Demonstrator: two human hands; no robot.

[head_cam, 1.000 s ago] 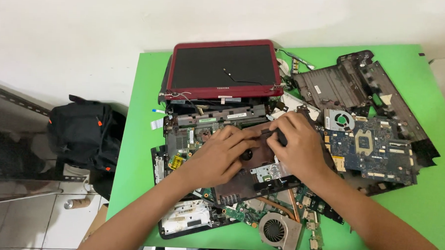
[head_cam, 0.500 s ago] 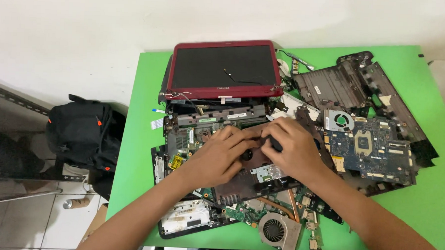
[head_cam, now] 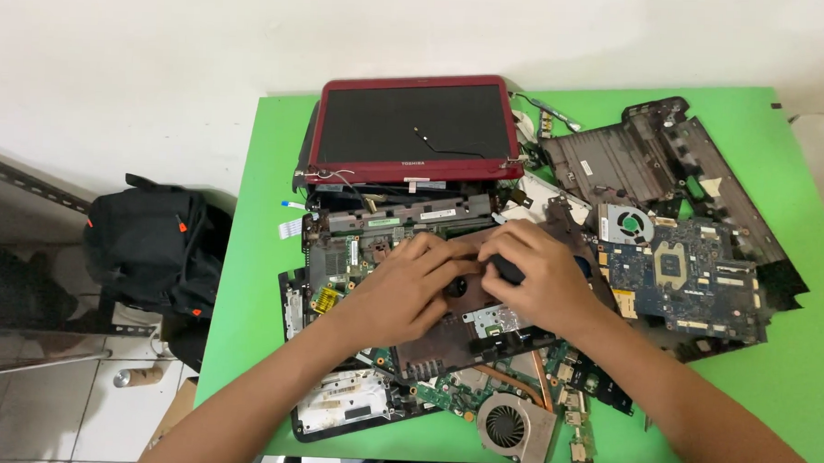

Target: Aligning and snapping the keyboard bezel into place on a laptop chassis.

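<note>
My left hand (head_cam: 410, 291) and my right hand (head_cam: 534, 272) meet over a brown laptop panel (head_cam: 463, 338) lying on the stripped laptop base (head_cam: 366, 244). Their fingertips press together on a small dark part (head_cam: 506, 269) at the panel's middle, which the fingers mostly hide. Behind the hands lies the red-framed laptop screen (head_cam: 411, 126), flat, with loose wires at its hinges.
A green table (head_cam: 791, 363) carries the parts. A blue motherboard with a fan (head_cam: 680, 273) and a black bottom case (head_cam: 652, 158) lie right. A copper-piped cooling fan (head_cam: 510, 427) and a drive (head_cam: 347, 403) sit near the front edge. A black backpack (head_cam: 151, 245) rests on the floor left.
Both hands stay on the brown panel with only small finger shifts. The view has tilted slightly, so the parts sit a little lower in frame.
</note>
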